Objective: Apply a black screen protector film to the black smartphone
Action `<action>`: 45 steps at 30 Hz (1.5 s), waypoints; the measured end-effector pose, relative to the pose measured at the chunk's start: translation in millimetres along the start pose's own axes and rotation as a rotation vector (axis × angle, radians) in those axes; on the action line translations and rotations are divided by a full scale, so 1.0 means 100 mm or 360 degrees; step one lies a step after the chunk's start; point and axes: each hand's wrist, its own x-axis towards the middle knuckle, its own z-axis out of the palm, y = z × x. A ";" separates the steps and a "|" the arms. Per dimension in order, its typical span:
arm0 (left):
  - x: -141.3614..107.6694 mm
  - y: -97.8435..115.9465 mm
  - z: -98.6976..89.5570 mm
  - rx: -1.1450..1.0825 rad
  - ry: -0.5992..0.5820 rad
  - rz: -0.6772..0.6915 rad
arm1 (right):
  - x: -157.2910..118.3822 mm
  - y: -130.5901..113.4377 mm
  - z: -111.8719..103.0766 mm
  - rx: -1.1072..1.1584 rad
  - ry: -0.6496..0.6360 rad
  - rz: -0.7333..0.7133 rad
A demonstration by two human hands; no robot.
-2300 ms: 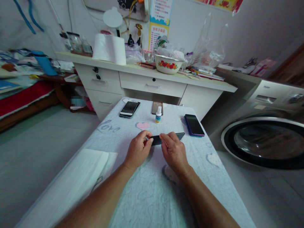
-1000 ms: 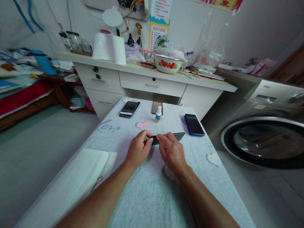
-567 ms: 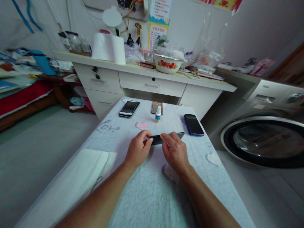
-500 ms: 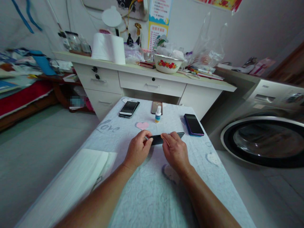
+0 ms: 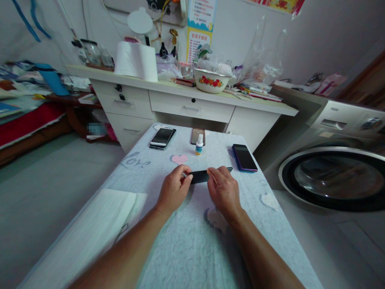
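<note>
A dark, thin phone (image 5: pixel 199 177) is held tilted on its edge over the cloth-covered table. My left hand (image 5: pixel 176 186) is closed on its left end, thumb in front and fingers behind. Toward the other end, my right hand (image 5: pixel 224 190) has its thumb and fingers pinched at the phone's upper edge; whether something small is also between them I cannot tell. Beyond the hands stands a small white-capped spray bottle (image 5: pixel 199 145), upright. Behind it lies a brownish phone (image 5: pixel 194 135).
A white-faced phone (image 5: pixel 162 137) on a darker one lies at the back left. Two stacked phones (image 5: pixel 245 157) lie to the right. Folded pale cloth (image 5: pixel 90 224) covers the near left of the table (image 5: pixel 180 249). A desk (image 5: pixel 192 108) stands beyond, a washing machine (image 5: pixel 337 160) at the right.
My right hand's fingertips have slid slightly right along the phone's edge. My left hand keeps its grip. The whole view has shifted a little.
</note>
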 end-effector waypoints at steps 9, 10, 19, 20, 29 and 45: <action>0.00 0.00 0.01 -0.0023 0.0004 0.0002 | -0.02 -0.11 0.07 0.0146 -0.0103 -0.0082; 0.00 0.00 0.01 -0.0028 0.0001 0.0002 | -0.02 -0.12 0.07 0.0161 -0.0114 -0.0090; 0.00 0.02 0.02 -0.0071 -0.0012 -0.0014 | -0.01 -0.21 0.07 0.0176 -0.0201 -0.0150; 0.00 0.02 0.02 -0.0067 -0.0011 -0.0013 | -0.01 -0.22 0.07 0.0171 -0.0214 -0.0154; 0.00 0.00 0.02 -0.0030 -0.0010 -0.0002 | -0.01 -0.24 0.10 0.0136 -0.0261 -0.0195; 0.00 0.03 0.01 -0.0030 -0.0020 0.0004 | -0.01 -0.22 0.08 0.0142 -0.0193 -0.0138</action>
